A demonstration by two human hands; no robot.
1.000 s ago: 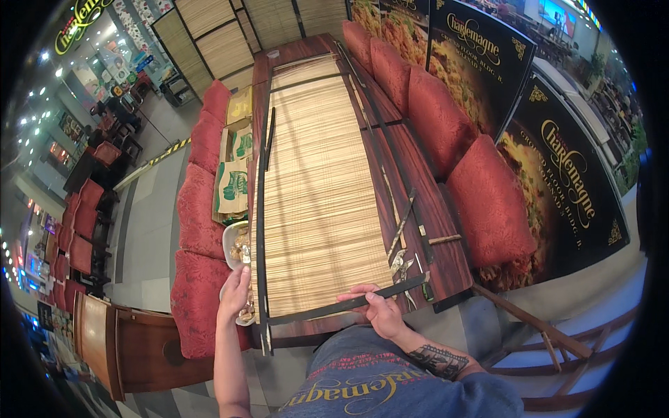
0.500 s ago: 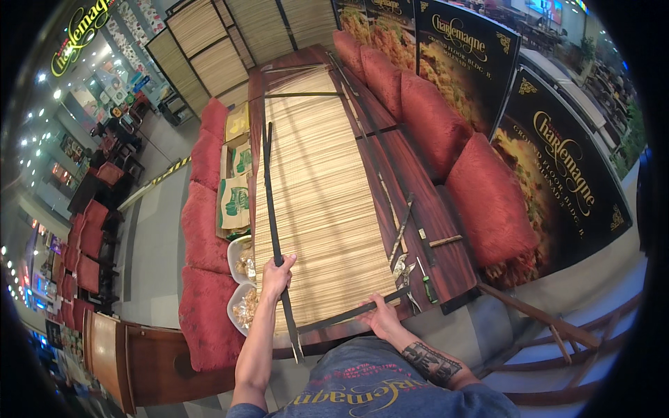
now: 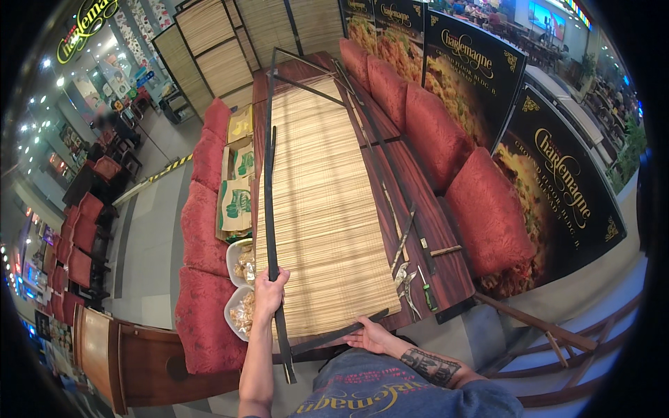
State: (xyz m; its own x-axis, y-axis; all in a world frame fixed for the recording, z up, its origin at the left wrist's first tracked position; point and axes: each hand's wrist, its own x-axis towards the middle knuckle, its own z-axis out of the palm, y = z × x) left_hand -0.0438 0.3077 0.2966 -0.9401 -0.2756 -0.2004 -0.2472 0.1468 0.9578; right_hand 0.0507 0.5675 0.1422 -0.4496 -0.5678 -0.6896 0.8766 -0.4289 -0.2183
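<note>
A black wooden frame of long strips lies partly across a slatted bamboo mat (image 3: 327,202) on a dark wooden table (image 3: 453,279). My left hand (image 3: 270,291) is closed round the frame's long left strip (image 3: 270,195), whose near end with pale splintered wood juts past the table edge. My right hand (image 3: 373,336) holds the short near crosspiece (image 3: 317,344), thumb above and fingers below, just off the mat's near edge. Metal pliers (image 3: 405,284) and a green-handled screwdriver (image 3: 428,296) lie right of the mat.
Two white containers (image 3: 232,322) with wrapped food stand at the table's left edge, beside paper bags (image 3: 237,202). Red cushioned seats (image 3: 209,313) line the left, more red cushions (image 3: 491,209) the right. Black poster boards (image 3: 557,167) stand behind those. A wooden stand (image 3: 536,322) is at lower right.
Both hands have moved a little nearer to me and left with the frame. Its left strip and near crosspiece now reach past the mat's near edge, and its far end has shifted.
</note>
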